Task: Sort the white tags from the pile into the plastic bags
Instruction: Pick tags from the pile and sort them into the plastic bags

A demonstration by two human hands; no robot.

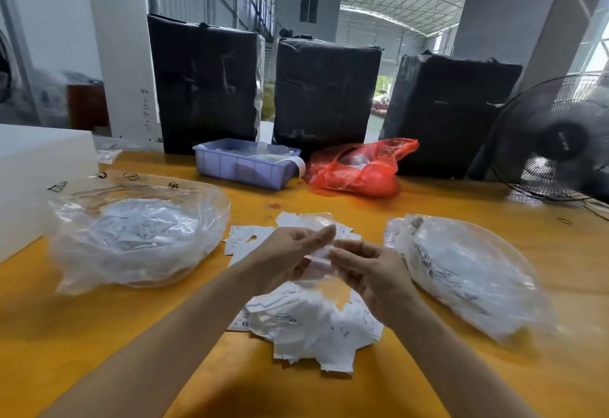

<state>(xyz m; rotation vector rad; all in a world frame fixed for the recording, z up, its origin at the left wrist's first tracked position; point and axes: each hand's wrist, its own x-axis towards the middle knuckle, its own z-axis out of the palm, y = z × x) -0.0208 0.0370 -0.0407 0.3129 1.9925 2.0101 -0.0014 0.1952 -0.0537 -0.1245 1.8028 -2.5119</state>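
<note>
Left hand (290,252) and right hand (365,269) pinching one blurred white tag (318,257) above pile (306,322), probably checking size; clear bags (138,236) flank both hands for dropping.

Both hands raised over a pile of white tags (306,322) on a yellow table (99,325). Left hand (286,252) and right hand (369,272) pinching a blurred tag (321,257) between them. Clear bag (138,233) of tags at left, another bag (468,272) at right. Behind: blue tray (244,167), red bag (359,170), three black bales (324,94), fan (560,140).
</note>
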